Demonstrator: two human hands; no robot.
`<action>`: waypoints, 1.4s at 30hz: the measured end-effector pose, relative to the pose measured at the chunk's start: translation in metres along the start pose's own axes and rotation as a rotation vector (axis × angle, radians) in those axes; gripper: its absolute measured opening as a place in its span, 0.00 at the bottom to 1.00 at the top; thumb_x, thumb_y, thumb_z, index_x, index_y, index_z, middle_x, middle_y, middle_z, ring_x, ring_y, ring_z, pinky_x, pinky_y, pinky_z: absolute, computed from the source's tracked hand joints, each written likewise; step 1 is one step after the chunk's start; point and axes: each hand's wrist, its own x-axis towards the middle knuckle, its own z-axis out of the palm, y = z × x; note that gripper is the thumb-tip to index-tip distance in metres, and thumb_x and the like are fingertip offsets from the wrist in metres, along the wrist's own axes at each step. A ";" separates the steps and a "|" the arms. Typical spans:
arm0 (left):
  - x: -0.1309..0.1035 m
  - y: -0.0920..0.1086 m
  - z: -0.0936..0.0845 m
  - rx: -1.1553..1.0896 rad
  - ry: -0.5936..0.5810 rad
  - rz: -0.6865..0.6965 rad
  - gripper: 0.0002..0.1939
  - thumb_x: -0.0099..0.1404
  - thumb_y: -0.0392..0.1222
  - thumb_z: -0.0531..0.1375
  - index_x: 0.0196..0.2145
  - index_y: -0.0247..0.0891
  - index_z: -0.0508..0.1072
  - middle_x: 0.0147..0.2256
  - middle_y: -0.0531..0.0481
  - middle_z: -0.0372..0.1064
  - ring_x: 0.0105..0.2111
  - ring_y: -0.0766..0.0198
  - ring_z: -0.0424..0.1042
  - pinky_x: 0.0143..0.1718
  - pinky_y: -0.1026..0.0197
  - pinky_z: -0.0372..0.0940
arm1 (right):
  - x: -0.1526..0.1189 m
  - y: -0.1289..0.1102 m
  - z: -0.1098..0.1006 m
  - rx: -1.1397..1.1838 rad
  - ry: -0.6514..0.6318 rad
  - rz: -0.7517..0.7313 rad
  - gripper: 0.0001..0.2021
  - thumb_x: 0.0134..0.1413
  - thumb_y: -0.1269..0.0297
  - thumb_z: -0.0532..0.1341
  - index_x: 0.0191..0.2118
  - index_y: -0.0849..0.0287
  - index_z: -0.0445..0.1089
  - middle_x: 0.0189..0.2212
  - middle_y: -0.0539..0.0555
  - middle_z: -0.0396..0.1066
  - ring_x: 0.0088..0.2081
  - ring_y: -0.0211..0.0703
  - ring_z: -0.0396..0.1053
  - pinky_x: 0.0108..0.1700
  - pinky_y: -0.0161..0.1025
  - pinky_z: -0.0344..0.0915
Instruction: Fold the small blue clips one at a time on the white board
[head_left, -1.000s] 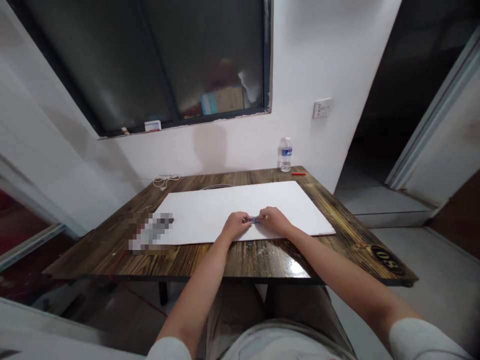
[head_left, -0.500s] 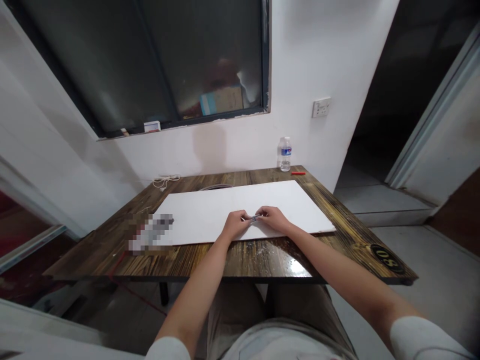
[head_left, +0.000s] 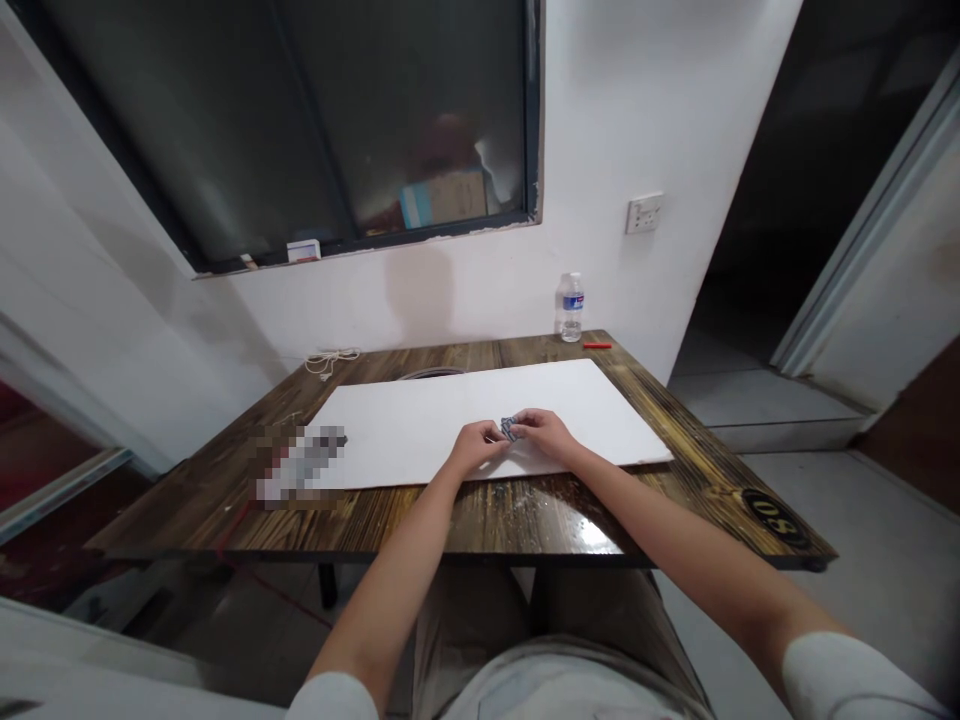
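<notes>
**Small blue-grey patterned piece (head_left: 508,429) pinched in the right hand (head_left: 546,432)**

The right hand has its thumb and fingertips pressed on the piece, which juts out leftward from the pinch. The left hand (head_left: 475,447) is curled close by, thumb and fingers drawn toward each other with its tips beside the piece's lower edge; whether it grips or merely touches, I cannot tell. The piece sits between the two hands, over a plain white rectangular board (head_left: 397,430) on the dark brown wood-grain surface (head_left: 420,520). Whether it rests on the board or is held just above it is unclear.

The step in hand appears to be working or turning the piece at the fingertips. The next move, I judge, calls for a steady right pinch and a precise meeting of the left fingertips with the free edge, since so small a thing could easily slip.
</notes>
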 end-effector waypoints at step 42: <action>0.011 0.000 -0.002 -0.535 0.310 -0.174 0.22 0.40 0.50 0.72 0.27 0.34 0.71 0.21 0.52 0.71 0.22 0.64 0.72 0.28 0.60 0.70 | -0.008 -0.003 -0.004 -0.984 0.084 -0.065 0.10 0.54 0.59 0.62 0.27 0.58 0.74 0.34 0.57 0.73 0.40 0.47 0.66 0.40 0.39 0.57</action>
